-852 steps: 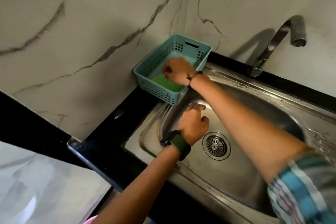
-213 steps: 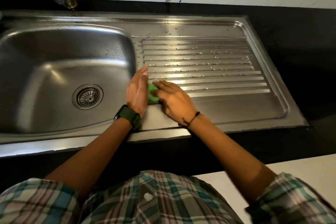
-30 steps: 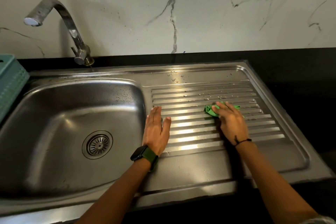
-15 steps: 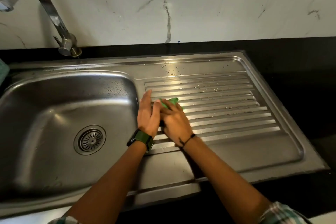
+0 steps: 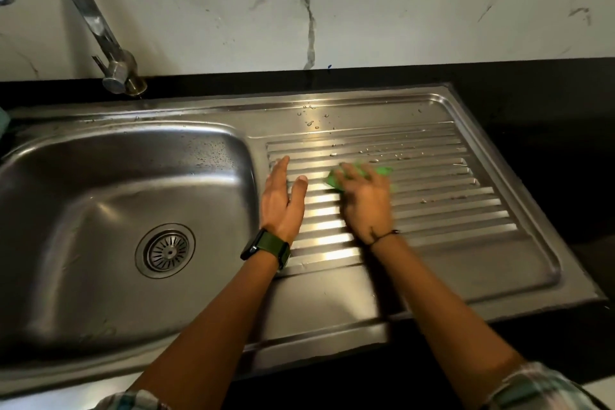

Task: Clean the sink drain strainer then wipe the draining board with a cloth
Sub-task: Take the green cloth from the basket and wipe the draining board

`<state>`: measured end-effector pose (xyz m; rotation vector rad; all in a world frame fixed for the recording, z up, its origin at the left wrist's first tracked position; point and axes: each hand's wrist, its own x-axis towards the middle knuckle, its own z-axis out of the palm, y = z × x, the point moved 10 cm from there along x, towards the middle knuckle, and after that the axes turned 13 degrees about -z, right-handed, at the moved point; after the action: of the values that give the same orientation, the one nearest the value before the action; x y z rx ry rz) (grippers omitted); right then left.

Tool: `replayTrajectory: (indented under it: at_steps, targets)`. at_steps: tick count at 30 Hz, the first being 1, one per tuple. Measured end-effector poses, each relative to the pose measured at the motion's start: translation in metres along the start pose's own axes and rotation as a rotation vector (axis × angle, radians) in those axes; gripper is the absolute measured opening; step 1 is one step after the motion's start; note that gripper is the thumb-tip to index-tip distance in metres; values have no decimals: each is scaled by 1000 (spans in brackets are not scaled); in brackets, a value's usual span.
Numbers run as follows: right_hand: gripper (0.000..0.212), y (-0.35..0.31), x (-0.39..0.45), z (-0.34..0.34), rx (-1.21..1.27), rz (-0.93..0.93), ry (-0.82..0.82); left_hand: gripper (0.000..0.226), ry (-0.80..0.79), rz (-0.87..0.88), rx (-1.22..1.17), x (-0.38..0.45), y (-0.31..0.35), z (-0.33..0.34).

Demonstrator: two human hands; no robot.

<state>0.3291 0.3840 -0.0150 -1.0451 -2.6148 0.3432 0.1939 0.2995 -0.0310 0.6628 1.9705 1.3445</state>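
The ribbed steel draining board [image 5: 449, 210] lies to the right of the sink bowl [image 5: 100, 196]. A round drain strainer [image 5: 165, 250] sits in the bowl's floor. My right hand [image 5: 366, 203] presses a green cloth [image 5: 382, 171] flat on the ribs near the board's middle; the hand is blurred by motion and covers most of the cloth. My left hand [image 5: 283, 203], with a green-strapped watch, rests flat with straight fingers on the board's left edge, beside the bowl. Water drops dot the far ribs.
A curved steel tap [image 5: 100, 30] rises at the back left. A marble wall [image 5: 366, 3] stands behind, and black countertop [image 5: 549, 116] surrounds the sink. A sliver of the teal basket [image 5: 4, 120] shows at the left edge.
My right hand has slid the green cloth to the right along the ribs, away from my left hand, which it touched half a second ago. The left hand stays at the board's left edge.
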Motion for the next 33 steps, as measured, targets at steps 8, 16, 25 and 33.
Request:
replayTrajectory:
  at_steps: [8, 16, 25, 33]
  targets:
    - [53, -55, 13, 19, -61, -328, -123, 64, -36, -16, -2, -5, -3, -4]
    - [47, 114, -3, -46, -69, 289, 44, 65, -34, -17, -36, -4, 2, -1]
    - [36, -75, 43, 29, 32, -124, -26, 63, -13, -43, -88, 24, 6, -1]
    - [59, 76, 19, -34, -31, 71, 3, 47, -16, -39, -140, 39, 11, -6]
